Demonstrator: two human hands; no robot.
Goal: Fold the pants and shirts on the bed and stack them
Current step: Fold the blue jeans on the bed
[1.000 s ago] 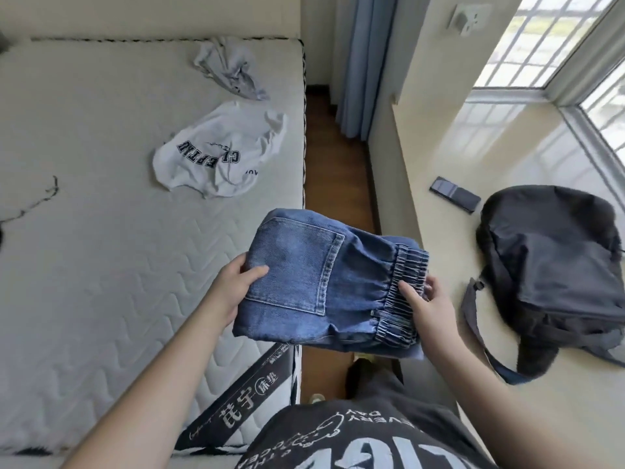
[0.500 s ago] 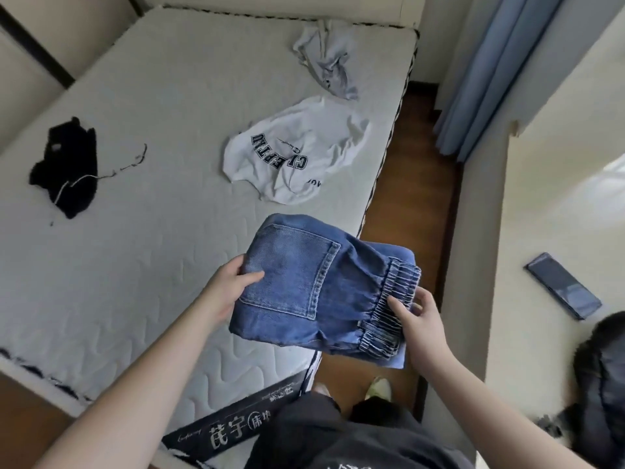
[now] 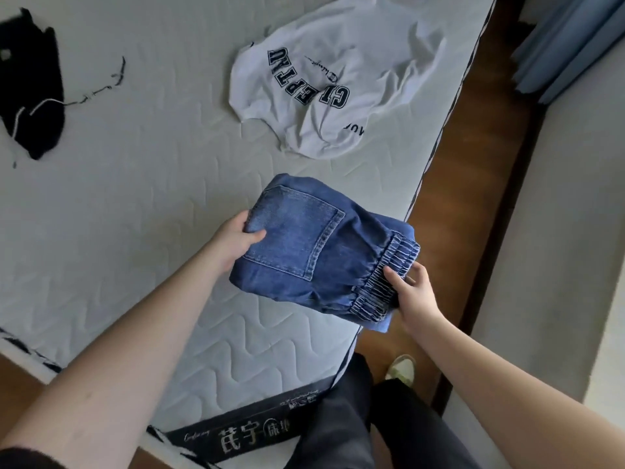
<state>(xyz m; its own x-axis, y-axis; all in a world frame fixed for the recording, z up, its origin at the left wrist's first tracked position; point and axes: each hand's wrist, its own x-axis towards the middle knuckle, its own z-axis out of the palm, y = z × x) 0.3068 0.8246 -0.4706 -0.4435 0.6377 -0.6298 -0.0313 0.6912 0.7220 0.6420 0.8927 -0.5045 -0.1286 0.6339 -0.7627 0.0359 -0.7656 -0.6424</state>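
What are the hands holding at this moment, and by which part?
Folded blue jeans. The left hand grips the folded edge near the back pocket; the right hand holds the elastic waistband end.

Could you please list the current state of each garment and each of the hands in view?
Folded jeans: held above the mattress.
White shirt: crumpled, unfolded.
Black garment: bunched, unfolded.
Left hand: grips jeans' folded edge.
Right hand: grips the waistband end.
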